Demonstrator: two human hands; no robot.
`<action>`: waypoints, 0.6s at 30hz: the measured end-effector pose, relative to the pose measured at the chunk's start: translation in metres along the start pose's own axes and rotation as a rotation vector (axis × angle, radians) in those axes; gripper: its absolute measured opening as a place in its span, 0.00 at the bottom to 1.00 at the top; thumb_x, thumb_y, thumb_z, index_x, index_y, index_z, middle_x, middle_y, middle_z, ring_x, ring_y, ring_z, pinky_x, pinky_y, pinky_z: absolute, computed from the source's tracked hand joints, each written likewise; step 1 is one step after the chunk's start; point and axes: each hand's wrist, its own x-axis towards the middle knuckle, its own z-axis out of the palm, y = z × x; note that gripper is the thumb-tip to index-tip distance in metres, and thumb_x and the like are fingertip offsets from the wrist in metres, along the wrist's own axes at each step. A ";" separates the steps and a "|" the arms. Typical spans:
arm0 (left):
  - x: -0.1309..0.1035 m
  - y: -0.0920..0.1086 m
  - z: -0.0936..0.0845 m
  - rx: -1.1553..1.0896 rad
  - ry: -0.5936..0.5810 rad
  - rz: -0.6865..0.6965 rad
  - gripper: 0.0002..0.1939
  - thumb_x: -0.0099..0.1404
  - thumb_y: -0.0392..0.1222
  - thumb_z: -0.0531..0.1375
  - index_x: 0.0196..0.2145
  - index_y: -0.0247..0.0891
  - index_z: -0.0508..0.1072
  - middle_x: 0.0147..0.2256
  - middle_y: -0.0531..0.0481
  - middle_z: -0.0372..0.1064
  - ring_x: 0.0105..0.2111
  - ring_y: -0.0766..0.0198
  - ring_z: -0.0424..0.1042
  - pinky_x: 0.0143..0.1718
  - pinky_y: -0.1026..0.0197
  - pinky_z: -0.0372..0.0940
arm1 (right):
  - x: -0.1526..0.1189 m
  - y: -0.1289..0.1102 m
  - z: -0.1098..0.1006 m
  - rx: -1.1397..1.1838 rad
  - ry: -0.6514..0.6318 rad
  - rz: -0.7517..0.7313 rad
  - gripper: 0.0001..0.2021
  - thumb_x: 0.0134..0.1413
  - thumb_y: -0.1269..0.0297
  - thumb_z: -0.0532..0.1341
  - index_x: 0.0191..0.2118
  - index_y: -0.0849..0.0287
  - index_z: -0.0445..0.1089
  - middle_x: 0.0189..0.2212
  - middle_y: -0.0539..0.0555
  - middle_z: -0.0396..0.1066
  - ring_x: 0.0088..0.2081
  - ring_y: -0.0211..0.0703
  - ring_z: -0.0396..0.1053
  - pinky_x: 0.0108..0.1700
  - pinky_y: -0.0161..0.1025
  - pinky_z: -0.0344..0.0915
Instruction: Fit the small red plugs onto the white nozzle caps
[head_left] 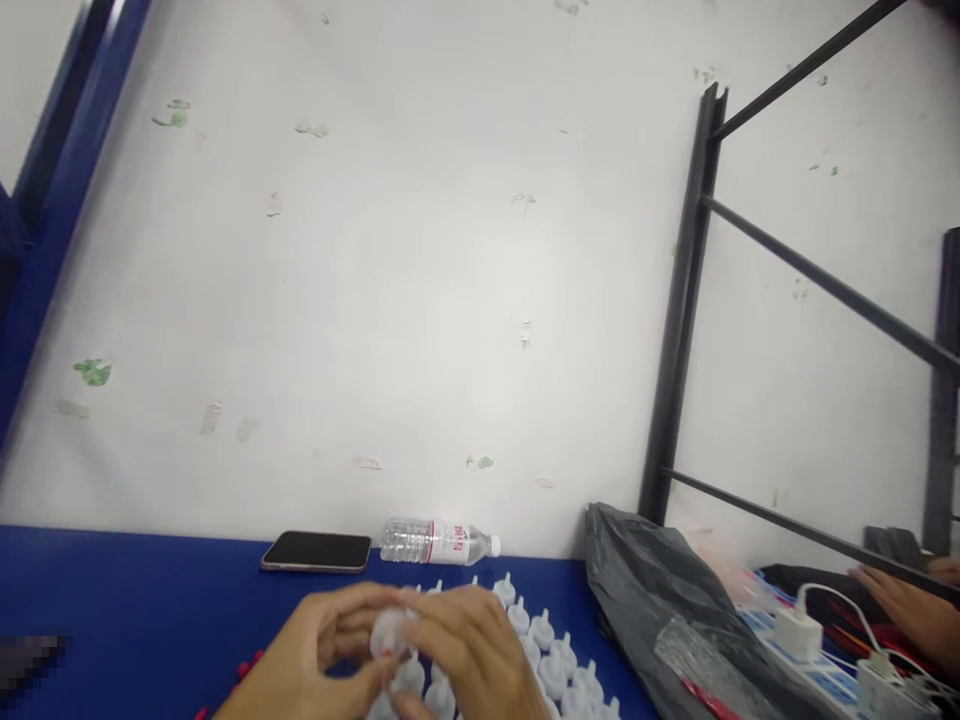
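My left hand [311, 655] is closed, thumb and fingers curled round a small whitish round plastic piece [388, 632]. Fingers of my right hand [484, 650] press on the same piece from the other side. A tiny spot of red shows at its lower edge, by my left thumb. Beneath and behind my hands stand rows of white plastic pieces with thin spouts [556, 672], partly covered by my right hand. Several small red parts [244, 668] lie beside my left wrist.
On the blue table [150, 590], a phone [319, 551] and a clear bottle [439, 541] lie near the wall. To the right are a dark plastic bag [637, 570] and a power strip with white chargers [799, 635]. Beyond the black frame [686, 300] another person's hand [911, 610] shows.
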 end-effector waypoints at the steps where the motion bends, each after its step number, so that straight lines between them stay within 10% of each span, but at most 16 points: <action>1: 0.004 0.000 -0.007 0.057 0.059 0.017 0.28 0.55 0.58 0.70 0.47 0.38 0.76 0.40 0.42 0.80 0.40 0.51 0.80 0.47 0.53 0.74 | 0.004 -0.001 -0.008 -0.022 -0.067 0.054 0.14 0.68 0.67 0.56 0.56 0.57 0.66 0.50 0.57 0.78 0.47 0.45 0.75 0.51 0.43 0.70; 6: 0.011 -0.002 -0.042 0.379 0.307 -0.038 0.25 0.64 0.64 0.59 0.46 0.42 0.73 0.45 0.45 0.76 0.35 0.57 0.78 0.38 0.58 0.72 | 0.003 -0.001 -0.022 -0.003 -0.250 0.233 0.16 0.62 0.77 0.56 0.52 0.55 0.67 0.51 0.58 0.74 0.50 0.49 0.72 0.51 0.47 0.68; 11: 0.012 -0.009 -0.064 0.678 0.262 -0.008 0.21 0.69 0.62 0.54 0.41 0.45 0.77 0.46 0.48 0.78 0.49 0.52 0.75 0.53 0.55 0.66 | -0.001 0.001 -0.014 0.089 -0.397 0.244 0.11 0.63 0.75 0.58 0.47 0.54 0.69 0.47 0.55 0.74 0.49 0.49 0.71 0.55 0.51 0.65; 18: 0.011 -0.009 -0.073 0.815 0.224 -0.034 0.19 0.72 0.53 0.52 0.39 0.43 0.79 0.40 0.49 0.82 0.43 0.53 0.78 0.46 0.58 0.67 | -0.014 -0.002 -0.008 0.172 -0.584 0.303 0.05 0.67 0.67 0.60 0.44 0.50 0.71 0.39 0.47 0.77 0.50 0.43 0.71 0.70 0.52 0.48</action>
